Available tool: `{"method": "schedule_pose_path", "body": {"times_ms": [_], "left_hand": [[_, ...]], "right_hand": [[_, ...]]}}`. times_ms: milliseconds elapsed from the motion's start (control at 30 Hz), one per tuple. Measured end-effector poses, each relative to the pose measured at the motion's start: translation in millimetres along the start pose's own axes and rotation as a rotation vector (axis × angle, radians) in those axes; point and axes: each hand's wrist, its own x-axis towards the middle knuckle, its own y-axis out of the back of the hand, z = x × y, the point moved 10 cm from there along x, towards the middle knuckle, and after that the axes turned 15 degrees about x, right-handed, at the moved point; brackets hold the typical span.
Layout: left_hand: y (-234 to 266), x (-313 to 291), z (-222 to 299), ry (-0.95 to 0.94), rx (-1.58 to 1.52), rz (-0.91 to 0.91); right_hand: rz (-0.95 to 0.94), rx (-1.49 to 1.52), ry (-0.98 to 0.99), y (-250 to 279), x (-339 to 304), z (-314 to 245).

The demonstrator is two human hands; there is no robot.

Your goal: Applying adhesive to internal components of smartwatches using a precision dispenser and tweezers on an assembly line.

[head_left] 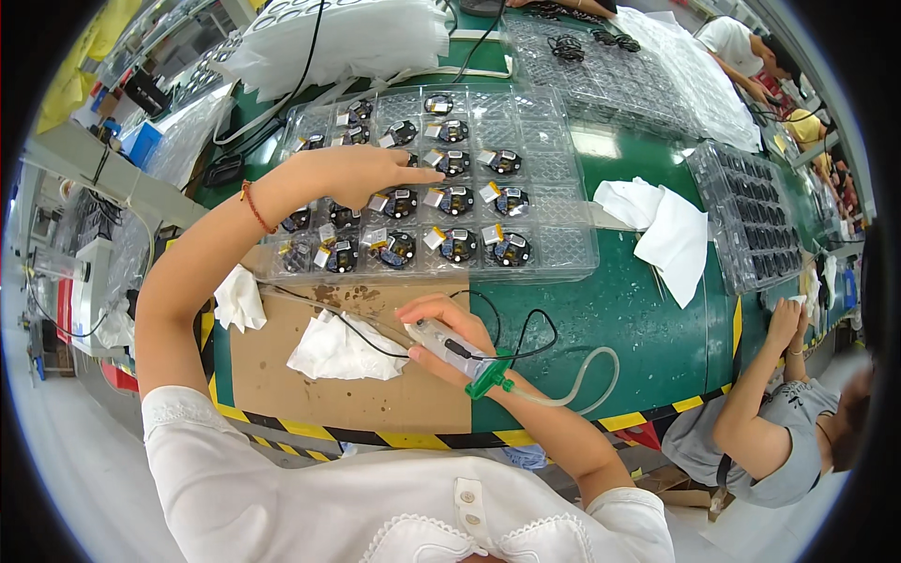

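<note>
My left hand (352, 176) reaches over a clear plastic tray (542, 136), its index finger stretched out. The fingertip is at a round black circuit module (454, 163); whether it touches cannot be made out. My other left fingers are partly hidden. Several similar modules, many with a small silver battery pouch, sit in the tray's compartments. Below the tray, my right hand (469, 324) is closed around a clear dispensing syringe (441, 340) with a green cap (489, 377). A pale hose (601, 375) curves from the cap, and a thin black cable (540, 324) runs beside it.
A crumpled white cloth (343, 347) lies on brown cardboard (432, 403); more white cloths (671, 239) rest at right. A tray of black parts (755, 220) stands beyond them. Striped tape (404, 439) marks the table's near edge. A co-worker (774, 413) sits at right.
</note>
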Motion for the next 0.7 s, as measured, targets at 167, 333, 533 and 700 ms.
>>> {"method": "schedule_pose_path", "body": {"times_ms": [167,333,533,700], "left_hand": [[-5,-3,6,-0.065,0.073,0.076],[-4,-3,1,-0.135,0.011,0.171],[-9,1,0,-0.128,0.074,0.120],[-2,-1,9,-0.173,0.216,0.045]], "right_hand": [[0.001,-0.002,-0.018,-2,-1,1],[0.006,-0.023,-0.004,-1,0,0],[-0.008,-0.025,-0.026,-4,1,1],[-0.005,-0.012,-0.061,-3,-1,3]]}}
